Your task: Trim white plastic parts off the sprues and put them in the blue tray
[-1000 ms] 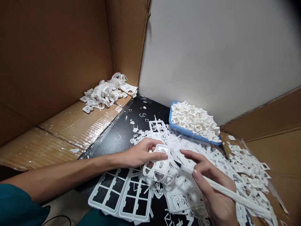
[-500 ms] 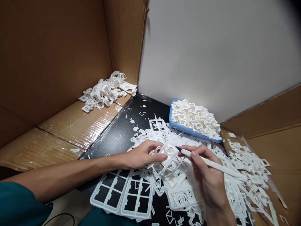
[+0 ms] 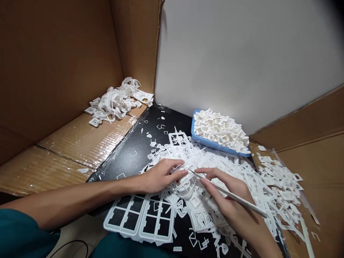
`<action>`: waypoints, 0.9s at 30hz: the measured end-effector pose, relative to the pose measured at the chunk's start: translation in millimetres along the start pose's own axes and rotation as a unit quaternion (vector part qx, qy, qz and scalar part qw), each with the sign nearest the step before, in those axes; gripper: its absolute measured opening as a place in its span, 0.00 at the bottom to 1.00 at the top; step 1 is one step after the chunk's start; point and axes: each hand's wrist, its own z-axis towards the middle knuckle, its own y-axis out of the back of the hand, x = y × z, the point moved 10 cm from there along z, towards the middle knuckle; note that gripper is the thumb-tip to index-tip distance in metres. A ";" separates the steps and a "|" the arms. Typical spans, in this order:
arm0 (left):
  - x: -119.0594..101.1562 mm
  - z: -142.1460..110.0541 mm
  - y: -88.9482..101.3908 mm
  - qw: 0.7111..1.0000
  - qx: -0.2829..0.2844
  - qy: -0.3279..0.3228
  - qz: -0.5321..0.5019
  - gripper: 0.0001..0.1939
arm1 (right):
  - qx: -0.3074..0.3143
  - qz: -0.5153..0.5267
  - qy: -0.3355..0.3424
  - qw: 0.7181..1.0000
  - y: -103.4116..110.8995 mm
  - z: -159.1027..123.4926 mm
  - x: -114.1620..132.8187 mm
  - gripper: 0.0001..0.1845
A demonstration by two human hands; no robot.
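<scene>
We pinch a white plastic piece (image 3: 188,166) in our left hand (image 3: 162,175), our right hand (image 3: 231,190) gripping a slim pointed tool (image 3: 240,200), tip right at the piece, above the heaped white scraps (image 3: 220,163).

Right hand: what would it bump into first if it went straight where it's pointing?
Probably the white plastic piece in the left hand, by the tip of the pointed tool, though depth is hard to tell.
</scene>
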 end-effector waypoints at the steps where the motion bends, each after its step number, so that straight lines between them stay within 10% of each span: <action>1: -0.1 -0.4 -1.1 1.000 0.003 -0.002 0.012 0.21 | 0.004 -0.006 -0.001 1.000 1.2 0.3 0.3 0.16; 17: -0.5 -1.5 -12.3 0.985 0.038 -0.043 0.160 0.19 | 0.137 -0.123 0.114 0.976 -8.6 3.7 38.6 0.12; 27: -4.1 -0.4 -13.2 0.981 0.051 -0.034 0.187 0.17 | 0.078 -0.338 0.301 0.888 -43.5 -12.0 58.8 0.21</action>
